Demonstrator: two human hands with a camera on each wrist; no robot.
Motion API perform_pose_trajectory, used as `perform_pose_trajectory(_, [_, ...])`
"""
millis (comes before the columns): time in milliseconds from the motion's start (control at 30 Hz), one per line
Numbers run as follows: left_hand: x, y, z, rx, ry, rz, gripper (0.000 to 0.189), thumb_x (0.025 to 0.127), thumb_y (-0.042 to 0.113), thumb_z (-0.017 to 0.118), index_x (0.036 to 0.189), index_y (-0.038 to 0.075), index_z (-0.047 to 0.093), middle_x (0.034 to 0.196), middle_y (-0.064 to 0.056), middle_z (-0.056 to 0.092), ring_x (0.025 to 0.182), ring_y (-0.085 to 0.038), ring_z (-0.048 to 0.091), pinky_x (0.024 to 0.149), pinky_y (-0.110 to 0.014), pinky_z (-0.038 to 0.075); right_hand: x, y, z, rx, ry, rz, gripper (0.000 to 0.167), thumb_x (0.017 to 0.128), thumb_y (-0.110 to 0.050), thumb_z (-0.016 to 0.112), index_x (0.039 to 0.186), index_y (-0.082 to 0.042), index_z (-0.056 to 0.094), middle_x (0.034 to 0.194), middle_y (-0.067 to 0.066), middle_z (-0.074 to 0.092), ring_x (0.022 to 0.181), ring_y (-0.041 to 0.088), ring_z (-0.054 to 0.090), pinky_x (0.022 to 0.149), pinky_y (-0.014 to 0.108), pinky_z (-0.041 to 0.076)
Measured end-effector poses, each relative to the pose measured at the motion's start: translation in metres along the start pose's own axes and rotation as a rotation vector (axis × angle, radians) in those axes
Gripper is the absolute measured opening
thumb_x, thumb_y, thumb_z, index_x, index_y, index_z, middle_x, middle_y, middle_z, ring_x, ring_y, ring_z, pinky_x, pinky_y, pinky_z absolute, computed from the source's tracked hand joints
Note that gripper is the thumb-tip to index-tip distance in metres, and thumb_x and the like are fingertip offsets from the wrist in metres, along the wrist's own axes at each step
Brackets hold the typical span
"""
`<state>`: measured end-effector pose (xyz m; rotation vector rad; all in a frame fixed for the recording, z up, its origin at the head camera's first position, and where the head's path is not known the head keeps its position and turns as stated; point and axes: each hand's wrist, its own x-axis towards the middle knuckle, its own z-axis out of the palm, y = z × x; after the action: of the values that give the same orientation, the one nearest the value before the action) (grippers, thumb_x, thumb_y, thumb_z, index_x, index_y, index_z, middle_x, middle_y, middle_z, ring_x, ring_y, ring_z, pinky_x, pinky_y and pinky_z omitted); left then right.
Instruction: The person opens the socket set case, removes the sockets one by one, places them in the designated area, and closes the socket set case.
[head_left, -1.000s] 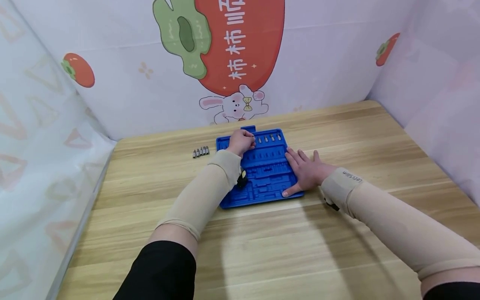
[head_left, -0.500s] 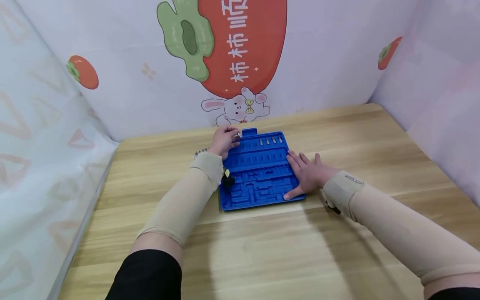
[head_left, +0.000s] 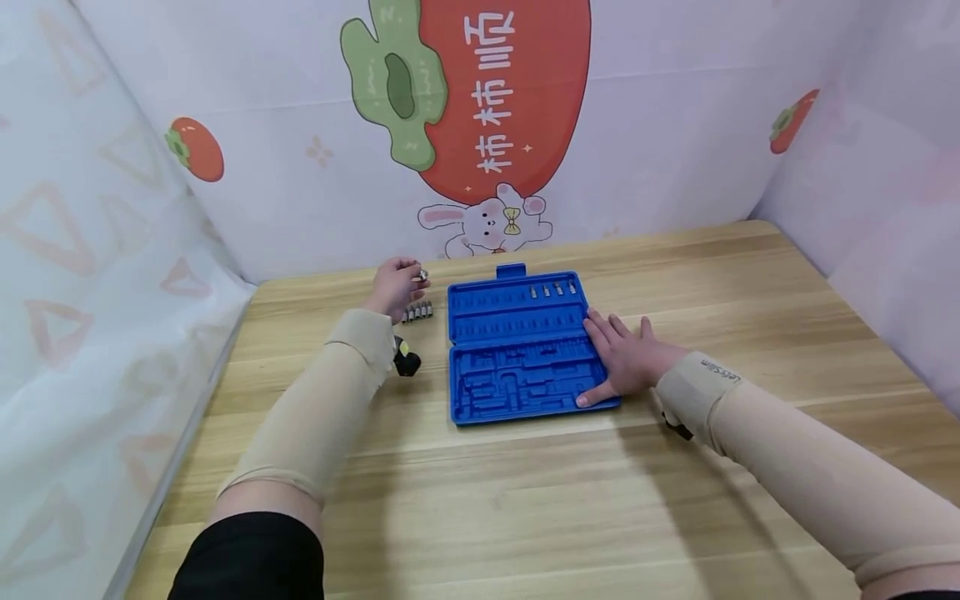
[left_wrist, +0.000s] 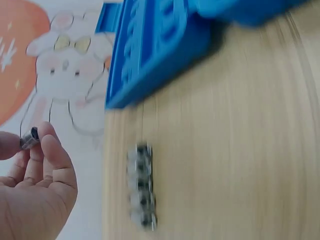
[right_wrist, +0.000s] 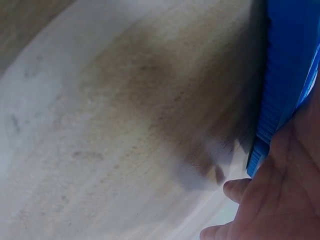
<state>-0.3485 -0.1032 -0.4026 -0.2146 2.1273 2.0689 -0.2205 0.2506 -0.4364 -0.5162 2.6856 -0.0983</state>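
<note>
My left hand [head_left: 392, 287] pinches a small metal socket [left_wrist: 29, 139] between thumb and fingertip, its dark hollow end showing in the left wrist view. It is above the back of the table, left of the blue case. Just below and beside that hand, a row of several similar metal sockets [left_wrist: 143, 185] lies on the wood, partly covered by it in the head view. The blue tool case [head_left: 517, 341] lies open, with several small metal pieces [head_left: 552, 289] in its top right slots. With fingers spread, my right hand [head_left: 630, 360] rests along the case's right edge, thumb on the front corner.
The wooden table [head_left: 525, 500] extends around the case on all sides. A printed cloth backdrop [head_left: 285, 192] rises behind the table, with more cloth at left and right. A blue latch tab [head_left: 511, 271] sticks out from the case's back edge.
My left hand has moved left from the case's top slots to beside the row of sockets, carrying the small socket. The right hand has stayed on the case's edge. The head view has shifted slightly.
</note>
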Motion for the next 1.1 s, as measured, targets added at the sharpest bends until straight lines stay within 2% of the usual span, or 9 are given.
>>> perform_pose_trajectory(133, [-0.002,0.001,-0.023,0.035,0.011,-0.003,0.008,0.111,0.010,0.046,0.115,0.005,0.050,0.108,-0.007,0.053,0.090,-0.017,0.063,0.071,-0.021,0.053,-0.001,-0.004,-0.003,-0.006,-0.004,-0.001,0.136,0.079,-0.084,0.064,0.161,0.009,0.007,0.168,0.028,0.000,0.151,0.054,0.008,0.109,0.083,0.005])
perform_pose_trajectory(267, [-0.005,0.000,-0.045,0.061,0.026,0.004,0.014,0.111,0.011,0.047,0.122,0.003,0.050,0.112,-0.009,0.053,0.090,-0.014,0.064,0.077,-0.022,0.055,-0.001,-0.008,-0.003,-0.005,-0.001,-0.002,0.135,0.080,-0.083,0.064,0.160,0.010,0.008,0.168,0.029,0.001,0.150,0.055,0.010,0.109,0.083,0.005])
perform_pose_trajectory(433, [-0.007,-0.002,-0.067,0.100,0.038,-0.028,0.017,0.111,0.013,0.048,0.124,0.003,0.050,0.113,-0.008,0.053,0.087,-0.012,0.062,0.083,-0.024,0.056,0.001,-0.009,-0.002,-0.007,0.002,-0.001,0.136,0.078,-0.084,0.065,0.160,0.010,0.009,0.168,0.029,0.002,0.150,0.056,0.011,0.108,0.083,0.005])
perform_pose_trajectory(533, [-0.006,-0.004,-0.075,0.133,0.032,-0.047,0.021,0.111,0.014,0.047,0.127,0.002,0.050,0.118,-0.007,0.053,0.096,-0.016,0.062,0.089,-0.027,0.055,0.001,-0.008,-0.001,-0.011,0.007,0.008,0.136,0.078,-0.083,0.065,0.160,0.010,0.010,0.168,0.029,0.002,0.150,0.056,0.012,0.108,0.084,0.006])
perform_pose_trajectory(667, [-0.003,-0.007,-0.079,0.203,0.010,-0.062,0.028,0.111,0.014,0.045,0.133,-0.003,0.049,0.132,-0.015,0.051,0.116,-0.028,0.058,0.101,-0.035,0.050,-0.002,-0.008,-0.001,-0.008,0.014,0.011,0.135,0.079,-0.082,0.066,0.159,0.011,0.011,0.167,0.031,0.004,0.148,0.058,0.013,0.107,0.084,0.007])
perform_pose_trajectory(733, [-0.002,-0.010,-0.079,0.251,-0.002,-0.072,0.034,0.112,0.013,0.043,0.138,-0.007,0.049,0.139,-0.020,0.050,0.120,-0.030,0.056,0.105,-0.038,0.047,-0.004,-0.007,0.000,-0.007,0.021,0.004,0.134,0.079,-0.081,0.066,0.159,0.012,0.012,0.166,0.032,0.005,0.147,0.059,0.014,0.106,0.085,0.008])
perform_pose_trajectory(833, [0.001,-0.015,-0.082,0.320,-0.018,-0.092,0.038,0.111,0.013,0.043,0.143,-0.009,0.049,0.136,-0.020,0.053,0.108,-0.025,0.060,0.095,-0.034,0.052,-0.005,-0.007,0.001,-0.013,0.021,-0.001,0.134,0.079,-0.082,0.066,0.159,0.012,0.012,0.166,0.033,0.005,0.147,0.059,0.015,0.106,0.085,0.009])
perform_pose_trajectory(967, [0.004,-0.019,-0.088,0.405,-0.042,-0.114,0.035,0.109,0.010,0.047,0.137,-0.010,0.055,0.104,-0.013,0.062,0.078,-0.014,0.057,0.069,-0.024,0.050,-0.002,-0.007,0.001,-0.025,0.025,-0.004,0.134,0.080,-0.082,0.065,0.158,0.012,0.012,0.166,0.033,0.005,0.147,0.059,0.016,0.106,0.085,0.010])
perform_pose_trajectory(1100, [0.004,-0.020,-0.091,0.451,-0.059,-0.126,0.034,0.107,0.008,0.051,0.133,-0.011,0.059,0.081,-0.005,0.063,0.065,-0.010,0.053,0.060,-0.022,0.046,0.000,-0.009,-0.001,-0.034,0.025,-0.005,0.133,0.080,-0.082,0.065,0.158,0.012,0.012,0.166,0.033,0.005,0.147,0.059,0.016,0.106,0.085,0.011])
